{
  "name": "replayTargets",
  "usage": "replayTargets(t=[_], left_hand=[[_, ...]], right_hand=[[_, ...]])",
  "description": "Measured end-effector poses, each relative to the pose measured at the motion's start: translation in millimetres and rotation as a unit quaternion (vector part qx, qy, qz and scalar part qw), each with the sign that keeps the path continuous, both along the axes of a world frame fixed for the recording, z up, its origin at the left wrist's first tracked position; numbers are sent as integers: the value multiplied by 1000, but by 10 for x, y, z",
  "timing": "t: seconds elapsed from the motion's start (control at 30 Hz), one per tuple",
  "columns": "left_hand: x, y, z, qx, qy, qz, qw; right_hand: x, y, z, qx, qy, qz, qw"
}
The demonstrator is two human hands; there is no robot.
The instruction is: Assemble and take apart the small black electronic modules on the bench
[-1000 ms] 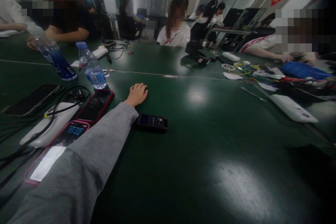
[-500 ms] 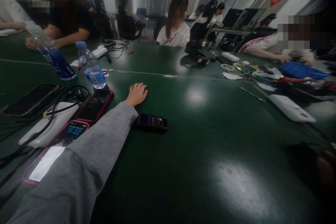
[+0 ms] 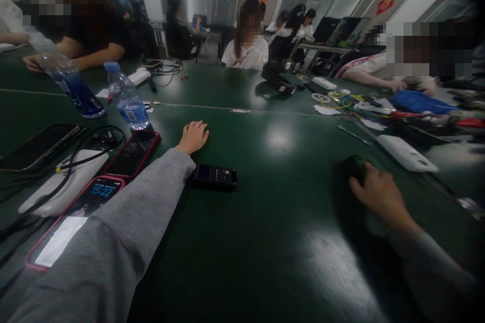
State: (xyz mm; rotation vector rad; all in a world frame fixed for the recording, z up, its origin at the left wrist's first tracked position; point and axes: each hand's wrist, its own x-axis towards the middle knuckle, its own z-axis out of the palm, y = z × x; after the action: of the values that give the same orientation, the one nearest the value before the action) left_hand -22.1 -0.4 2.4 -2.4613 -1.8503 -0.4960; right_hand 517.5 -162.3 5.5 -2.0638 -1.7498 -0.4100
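Now right hand [image 3: 379, 197] in view, on table [image 3: 273, 222].

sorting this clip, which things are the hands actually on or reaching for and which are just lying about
In hand:
- right hand, fingers on a small dark rounded object, blurred
- left hand, flat on the green table, holding nothing

Lying about:
- small black device with a screen
- red-cased phone
- clear blue-capped water bottle
- white oblong power bank

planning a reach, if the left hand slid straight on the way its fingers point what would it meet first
The left hand lies flat on the table, fingers pointing away toward the far edge. Bare green tabletop lies ahead; the first thing is probably the pale seam line, then small red bits, though depth is unclear.
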Motion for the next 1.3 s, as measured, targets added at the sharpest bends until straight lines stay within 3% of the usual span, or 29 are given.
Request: replayTargets(t=[0.17,0.3,0.47,0.6,0.73,0.83,0.9,1.03,1.23,1.3], left_hand=[[7,-11,15,1,-1,2,1000],[7,-14,15,-2,-1,2,1000],[7,2,8,2,0,2,1000],[19,4,8,-3,4,6,1000],[32,0,2,6,7,12,1000],[32,-2,-3,8,8,12,1000],[29,-4,-4,9,8,10,1000],[27,-11,-6,15,4,7,1000],[14,-2,-12,4,2,7,1000],[3,4,-18,5,1,6,1000]], right_hand=[[-1489,629,71,-14,2,214,977],[-2352,802,123,-17,17,258,966],[-2649,847,138,68,97,266,957],[-2806,528,343,112,188,335,917],[-3106,47,466,25,200,503,840],[-3263,-141,420,-46,107,581,806],[-3286,-149,371,-62,57,579,811],[-3244,1,311,-76,62,521,848],[-3305,433,195,-36,51,360,931],[-3313,582,144,-21,64,321,945]])
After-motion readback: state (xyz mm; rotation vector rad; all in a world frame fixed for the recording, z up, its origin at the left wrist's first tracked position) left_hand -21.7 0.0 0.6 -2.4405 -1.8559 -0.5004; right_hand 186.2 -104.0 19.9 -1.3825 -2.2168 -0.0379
